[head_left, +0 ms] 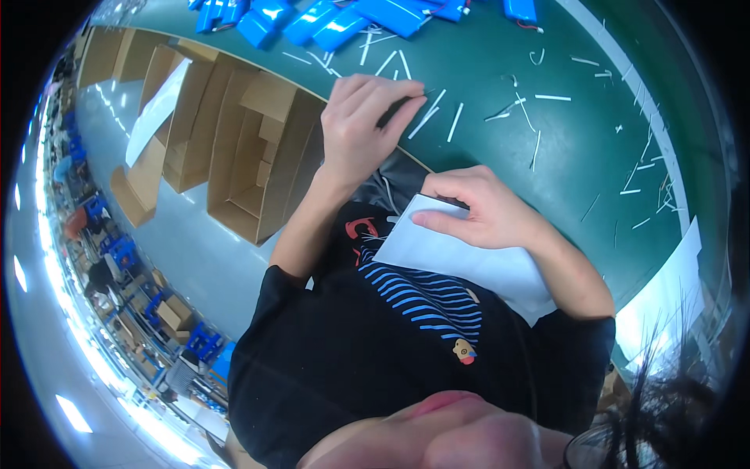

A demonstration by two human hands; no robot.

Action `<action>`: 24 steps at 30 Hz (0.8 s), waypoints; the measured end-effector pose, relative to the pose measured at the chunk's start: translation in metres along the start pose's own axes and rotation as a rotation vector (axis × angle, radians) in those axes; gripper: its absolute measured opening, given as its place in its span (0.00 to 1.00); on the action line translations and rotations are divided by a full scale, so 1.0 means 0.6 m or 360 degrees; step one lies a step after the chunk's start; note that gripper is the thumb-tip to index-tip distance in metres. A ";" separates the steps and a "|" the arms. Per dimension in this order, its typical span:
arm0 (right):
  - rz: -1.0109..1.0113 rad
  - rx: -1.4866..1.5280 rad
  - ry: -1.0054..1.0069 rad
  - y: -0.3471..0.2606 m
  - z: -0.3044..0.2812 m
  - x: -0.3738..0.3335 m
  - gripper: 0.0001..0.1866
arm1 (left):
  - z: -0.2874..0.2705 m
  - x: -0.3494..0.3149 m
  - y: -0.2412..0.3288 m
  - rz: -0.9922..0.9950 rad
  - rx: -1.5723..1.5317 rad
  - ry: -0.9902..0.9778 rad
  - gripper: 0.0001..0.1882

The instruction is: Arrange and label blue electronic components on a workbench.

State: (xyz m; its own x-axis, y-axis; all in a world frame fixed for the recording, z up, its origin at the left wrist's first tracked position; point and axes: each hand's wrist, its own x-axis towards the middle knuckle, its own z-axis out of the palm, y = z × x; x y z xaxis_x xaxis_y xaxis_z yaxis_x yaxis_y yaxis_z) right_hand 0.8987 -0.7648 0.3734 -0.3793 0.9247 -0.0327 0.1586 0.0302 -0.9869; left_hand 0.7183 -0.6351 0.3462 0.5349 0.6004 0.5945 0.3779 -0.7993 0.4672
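My right hand [492,207] grips a white sheet [461,248] near its upper edge, thumb on top and fingers curled behind. The sheet slants down in front of my black shirt, and part of it runs under my right forearm. My left hand [363,117] is raised over the near edge of the green table, with thumb and forefinger brought together in a pinch. Whatever lies between those fingertips is too small to make out. Just right of that pinch, several thin white strips [426,121] are scattered on the table.
Several blue-wrapped battery packs [312,22] with short leads lie along the far side of the green table [492,70]. Open cardboard boxes [242,168] stand at the left beside the table edge. More white sheets [664,293] rest at the right. Strip scraps [553,98] and bits litter the tabletop.
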 end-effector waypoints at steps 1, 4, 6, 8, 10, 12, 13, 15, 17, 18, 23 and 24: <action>-0.0023 -0.0008 -0.0006 0.002 0.000 0.002 0.08 | -0.004 0.005 0.001 -0.0039 0.0023 -0.0044 0.10; -0.0059 -0.0015 -0.0008 0.005 0.000 0.005 0.08 | -0.007 0.007 0.002 -0.0117 0.0062 -0.0143 0.11; -0.0072 -0.0036 -0.0023 0.004 0.000 0.006 0.08 | -0.006 0.003 0.000 0.0199 0.0291 -0.0151 0.11; -0.0085 -0.0060 -0.0037 0.004 0.001 0.008 0.07 | -0.007 0.000 -0.001 0.0521 0.0514 -0.0151 0.12; -0.0077 -0.0039 -0.0021 0.005 0.003 0.006 0.07 | -0.014 0.004 0.005 0.0583 0.0533 -0.0259 0.12; -0.0088 -0.0016 -0.0018 0.005 0.003 0.007 0.07 | -0.032 0.016 0.013 0.0696 0.0604 -0.0447 0.14; -0.0095 -0.0005 -0.0019 0.005 0.003 0.008 0.07 | -0.040 0.020 0.015 0.0751 0.0641 -0.0541 0.14; -0.0095 0.0021 -0.0014 0.005 -0.001 0.007 0.07 | -0.055 0.029 0.009 0.0652 0.0546 -0.0601 0.14; -0.0084 0.0076 -0.0019 0.005 -0.007 0.004 0.07 | -0.069 0.033 0.003 0.0436 0.0355 -0.0717 0.13; -0.0076 0.0105 -0.0023 0.004 -0.010 0.004 0.07 | -0.071 0.032 0.002 0.0323 0.0257 -0.0774 0.12; 0.0133 -0.0240 0.0315 -0.043 -0.060 0.010 0.06 | -0.073 -0.004 0.018 -0.0558 -0.0889 -0.0072 0.10; 0.0213 -0.0213 0.0409 -0.067 -0.076 0.011 0.06 | -0.082 -0.014 0.024 -0.0680 -0.1022 -0.0251 0.09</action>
State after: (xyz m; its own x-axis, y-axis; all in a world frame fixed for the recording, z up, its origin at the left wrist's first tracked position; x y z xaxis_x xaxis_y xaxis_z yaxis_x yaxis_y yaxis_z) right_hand 0.9314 -0.7425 0.4198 -0.1074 0.9889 -0.1028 0.3164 -0.0640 -0.9465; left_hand 0.6823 -0.6506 0.3801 0.5609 0.8032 0.2008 0.0900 -0.3003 0.9496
